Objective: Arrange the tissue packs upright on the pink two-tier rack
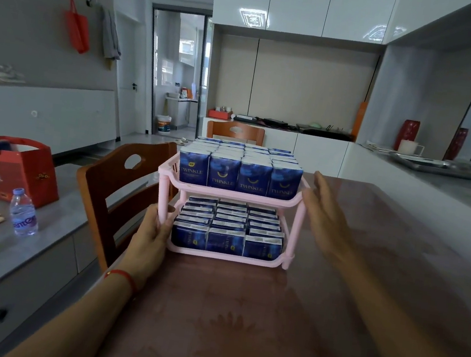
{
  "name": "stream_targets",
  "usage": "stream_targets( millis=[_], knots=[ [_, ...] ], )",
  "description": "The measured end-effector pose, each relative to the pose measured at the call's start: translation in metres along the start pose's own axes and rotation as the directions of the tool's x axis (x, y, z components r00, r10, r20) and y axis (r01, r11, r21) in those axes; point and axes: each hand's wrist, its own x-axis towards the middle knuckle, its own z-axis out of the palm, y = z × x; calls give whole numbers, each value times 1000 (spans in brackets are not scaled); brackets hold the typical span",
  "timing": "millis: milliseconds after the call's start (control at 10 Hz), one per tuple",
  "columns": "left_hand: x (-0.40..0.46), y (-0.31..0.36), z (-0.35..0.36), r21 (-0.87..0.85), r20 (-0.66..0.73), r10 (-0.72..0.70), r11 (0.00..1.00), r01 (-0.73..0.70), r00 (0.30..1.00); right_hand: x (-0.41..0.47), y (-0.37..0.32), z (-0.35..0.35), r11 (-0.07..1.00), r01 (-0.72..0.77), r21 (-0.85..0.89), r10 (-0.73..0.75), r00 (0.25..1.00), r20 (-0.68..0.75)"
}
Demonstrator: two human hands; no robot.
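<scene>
Pink plastic two-tier rack (168,183) stands on the glossy reddish-brown worktop (241,312), near its left edge and well back from the near edge. Both tiers are filled with dark blue tissue packs (253,177): the upper rows stand upright with labels facing forward; the lower rows are packed tight and also appear upright. No loose packs visible on the worktop.

Left hand (151,234) grips the rack's front-left post at lower-tier height, fingers curled around it. Right hand (326,216) is flat, fingers straight, just beside the rack's right side at upper-tier level; contact cannot be confirmed.

Judgement: loading looks complete; the step in hand is squaring or shifting the full rack. To do it well, bring the right palm flat against the right frame, press evenly from both sides, and slide rather than lift. Keep force low on the posts so the upper tier does not rock and tip the front row. A brown wooden chair (115,181) stands close by the left edge.
</scene>
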Motion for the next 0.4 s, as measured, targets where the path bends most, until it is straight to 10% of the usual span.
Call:
stream_targets(
  millis=[400],
  knots=[
    [-8,22,5,114,-181,-200,968,222,963,-92,28,-1,977,-62,-206,75,996,55]
  ],
)
